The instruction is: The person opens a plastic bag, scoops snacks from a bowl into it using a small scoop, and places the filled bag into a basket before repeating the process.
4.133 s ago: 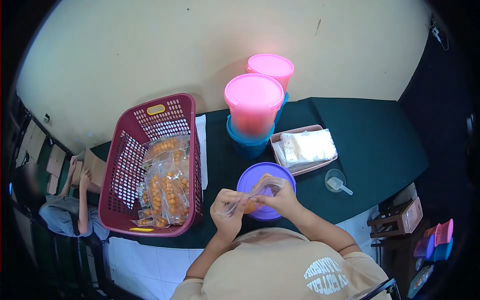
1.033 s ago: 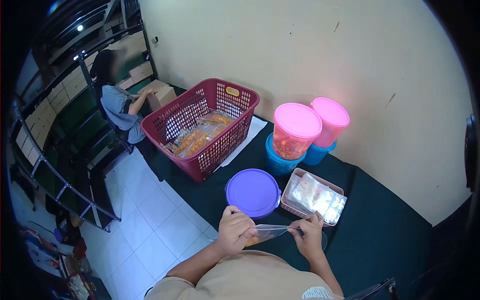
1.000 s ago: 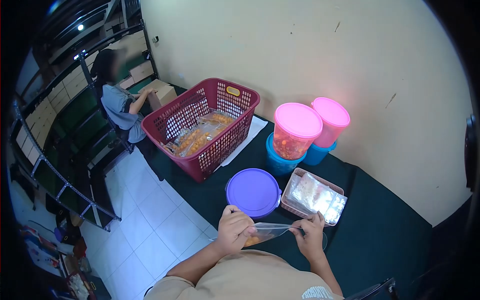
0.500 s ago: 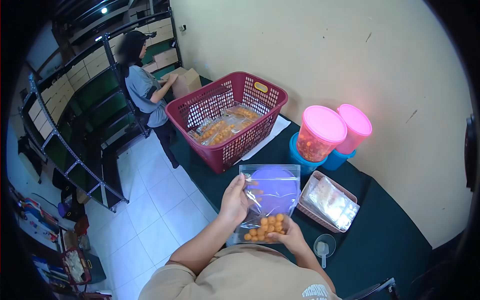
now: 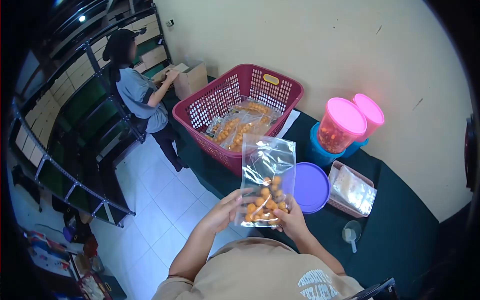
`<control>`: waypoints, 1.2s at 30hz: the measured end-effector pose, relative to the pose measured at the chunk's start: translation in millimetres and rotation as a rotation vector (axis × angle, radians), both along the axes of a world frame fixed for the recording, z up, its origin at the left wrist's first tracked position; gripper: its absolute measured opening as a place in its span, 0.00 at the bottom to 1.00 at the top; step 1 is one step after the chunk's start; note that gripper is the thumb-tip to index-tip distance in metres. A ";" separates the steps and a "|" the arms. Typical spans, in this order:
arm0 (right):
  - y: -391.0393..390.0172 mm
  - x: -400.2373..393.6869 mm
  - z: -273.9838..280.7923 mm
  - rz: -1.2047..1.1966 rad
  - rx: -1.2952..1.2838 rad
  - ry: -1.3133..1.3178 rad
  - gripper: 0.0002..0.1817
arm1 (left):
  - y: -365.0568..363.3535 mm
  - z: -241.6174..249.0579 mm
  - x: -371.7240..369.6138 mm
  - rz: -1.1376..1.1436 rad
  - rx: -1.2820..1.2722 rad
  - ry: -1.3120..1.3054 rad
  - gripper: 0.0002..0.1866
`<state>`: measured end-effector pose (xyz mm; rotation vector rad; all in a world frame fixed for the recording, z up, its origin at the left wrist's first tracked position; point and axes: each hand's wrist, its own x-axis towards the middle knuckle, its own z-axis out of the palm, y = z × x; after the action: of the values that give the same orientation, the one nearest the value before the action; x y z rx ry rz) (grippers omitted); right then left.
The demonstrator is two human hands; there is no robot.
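You hold the bag (image 5: 265, 185) upright in both hands, above the near table (image 5: 400, 220) edge. Your left hand (image 5: 225, 212) has its grip closed on the bag's lower left corner, and your right hand (image 5: 290, 222) cups the bottom from beneath, fingers closed on it. That keeps the weight low: the orange balls (image 5: 264, 202) sit gathered at the bottom, and the clear upper part stands free, its top reaching toward the basket (image 5: 220, 100). That red basket lies just beyond the bag, already holding several filled bags. Right of the bag is the purple lid (image 5: 311, 186), then a tray (image 5: 352, 190) of empty bags, with 2 pink-lidded tubs (image 5: 345, 122) behind. A scoop (image 5: 351, 235) rests to the bag's lower right. Far left of the bag, a person (image 5: 140, 90) handles a box (image 5: 190, 77).
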<state>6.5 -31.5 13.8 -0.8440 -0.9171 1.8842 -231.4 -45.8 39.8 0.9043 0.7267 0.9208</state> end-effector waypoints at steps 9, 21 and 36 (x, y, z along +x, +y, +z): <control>9.0 -84.7 7.4 0.097 0.019 -0.083 0.44 | 10.7 -0.1 -86.5 -0.052 -0.217 0.206 0.32; 49.9 -109.0 18.0 0.110 0.094 -0.283 0.28 | 54.4 1.2 -115.6 0.014 -0.122 0.098 0.26; 193.3 -157.8 60.7 -0.089 0.131 -0.294 0.41 | 217.5 51.3 -155.7 -0.137 0.026 0.261 0.39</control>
<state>-151.3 161.8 74.5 -1.0817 -1.1481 1.6307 -387.1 171.7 91.2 1.0966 0.8652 0.6987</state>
